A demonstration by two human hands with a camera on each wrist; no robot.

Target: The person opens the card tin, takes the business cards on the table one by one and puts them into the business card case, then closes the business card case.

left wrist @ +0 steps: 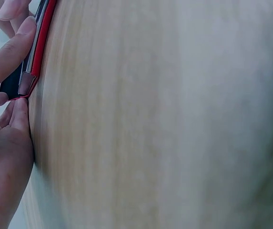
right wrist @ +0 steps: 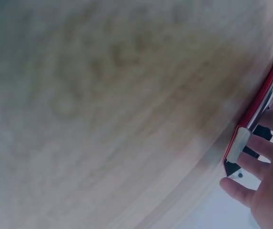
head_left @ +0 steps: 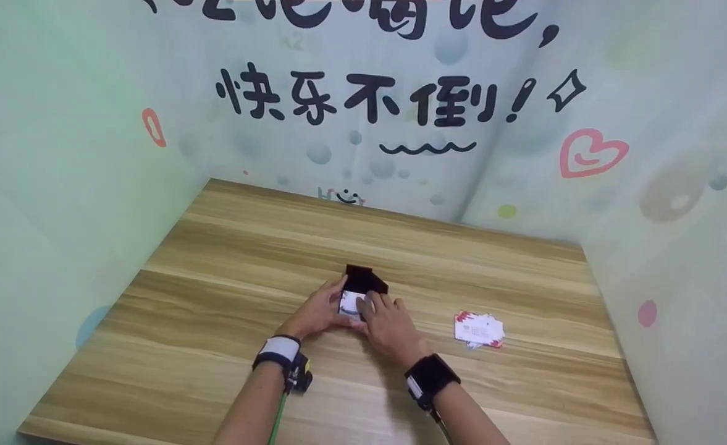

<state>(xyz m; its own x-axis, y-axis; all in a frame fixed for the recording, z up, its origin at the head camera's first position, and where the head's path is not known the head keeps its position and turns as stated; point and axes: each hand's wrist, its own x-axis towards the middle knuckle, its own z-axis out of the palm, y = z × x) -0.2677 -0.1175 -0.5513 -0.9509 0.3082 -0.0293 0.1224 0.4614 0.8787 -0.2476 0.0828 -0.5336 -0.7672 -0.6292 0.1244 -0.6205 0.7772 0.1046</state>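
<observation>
A card case, black inside with a red outer edge, lies open on the table, its flap folded out toward the far side. White cards with a printed pattern, such as the card, show in its near half. My left hand grips the case from the left, thumb along its near side. From the right, my right hand reaches over it, fingertips on the card. In the left wrist view, the case's red edge rests against the table. Spread fingers of my right hand touch the metal-rimmed case in the right wrist view.
Right of the hands lies a loose pile of white cards with red corners. The wood-grain table is enclosed by printed wall sheets at the back and both sides. Both wrists carry strapped cameras with cables.
</observation>
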